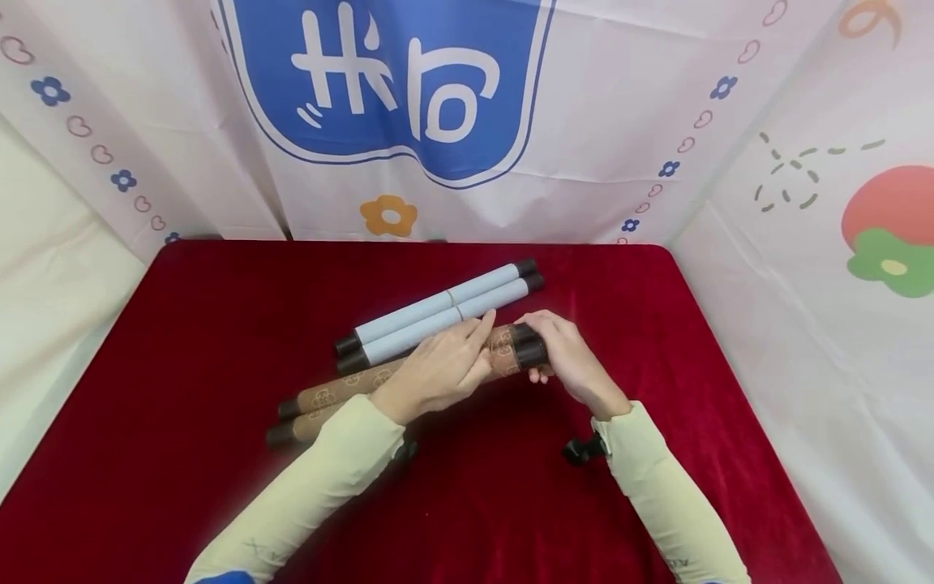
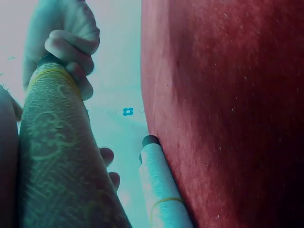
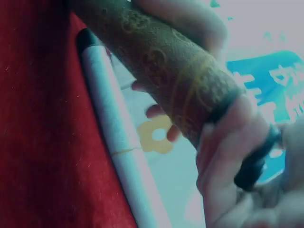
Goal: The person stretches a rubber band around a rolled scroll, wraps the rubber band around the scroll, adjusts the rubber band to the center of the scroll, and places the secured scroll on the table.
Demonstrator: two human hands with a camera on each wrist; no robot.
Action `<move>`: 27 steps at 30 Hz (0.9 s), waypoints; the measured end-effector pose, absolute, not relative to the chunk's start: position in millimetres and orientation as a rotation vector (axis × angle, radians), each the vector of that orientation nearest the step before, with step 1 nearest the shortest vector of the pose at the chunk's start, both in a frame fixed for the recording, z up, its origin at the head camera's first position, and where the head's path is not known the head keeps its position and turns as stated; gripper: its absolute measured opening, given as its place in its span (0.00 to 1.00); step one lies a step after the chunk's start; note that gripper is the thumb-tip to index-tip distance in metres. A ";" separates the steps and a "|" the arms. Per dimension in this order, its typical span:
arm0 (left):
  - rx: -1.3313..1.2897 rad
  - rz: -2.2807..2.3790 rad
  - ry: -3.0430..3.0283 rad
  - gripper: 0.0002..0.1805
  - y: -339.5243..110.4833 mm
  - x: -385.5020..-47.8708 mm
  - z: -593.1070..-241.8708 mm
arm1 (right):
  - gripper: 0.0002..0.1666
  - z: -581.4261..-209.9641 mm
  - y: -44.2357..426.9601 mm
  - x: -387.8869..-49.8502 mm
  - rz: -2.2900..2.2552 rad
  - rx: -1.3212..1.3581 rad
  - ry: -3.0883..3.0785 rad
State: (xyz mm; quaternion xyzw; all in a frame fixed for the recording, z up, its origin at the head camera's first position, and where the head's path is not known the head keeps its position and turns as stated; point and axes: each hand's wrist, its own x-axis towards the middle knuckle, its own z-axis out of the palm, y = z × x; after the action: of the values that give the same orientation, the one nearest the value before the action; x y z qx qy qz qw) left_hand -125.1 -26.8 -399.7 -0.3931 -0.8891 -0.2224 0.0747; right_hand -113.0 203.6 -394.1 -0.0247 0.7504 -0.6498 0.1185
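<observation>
Two brown patterned scrolls with dark end knobs lie side by side, slanting up to the right above the table. My left hand grips them around the upper middle, its fingertips showing beyond the scroll in the right wrist view. At the right end my right hand holds the dark knobs, fingers curled around them. A thin yellow rubber band loops around the brown scrolls near that end. Just behind lie two light blue scrolls with dark ends, a thin band around their middle.
A dark red velvet cloth covers the table. White printed curtains enclose its back and sides. Each wrist carries a small dark device, the right one showing below the sleeve.
</observation>
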 end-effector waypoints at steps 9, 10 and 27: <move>-1.104 -0.791 -2.863 0.49 -16.1 -135.0 -396.6 | 0.24 -396.8 187.4 -114.9 -1.772 0.119 2.514; -1.109 -0.788 -2.862 0.47 -15.9 -135.7 -397.2 | 0.24 -398.0 186.6 -115.6 -1.770 0.119 2.526; -1.038 -0.761 -2.843 0.40 -33.2 -134.2 -398.5 | 0.24 -402.7 182.7 -121.7 -1.743 0.125 2.641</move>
State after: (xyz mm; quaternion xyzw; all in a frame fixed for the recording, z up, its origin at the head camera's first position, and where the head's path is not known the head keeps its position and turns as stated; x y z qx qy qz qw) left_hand -134.2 -33.2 -398.5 -0.3326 -0.9109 -0.2440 0.0104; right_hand -121.7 182.7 -402.7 0.0396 0.8339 -0.5503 -0.0127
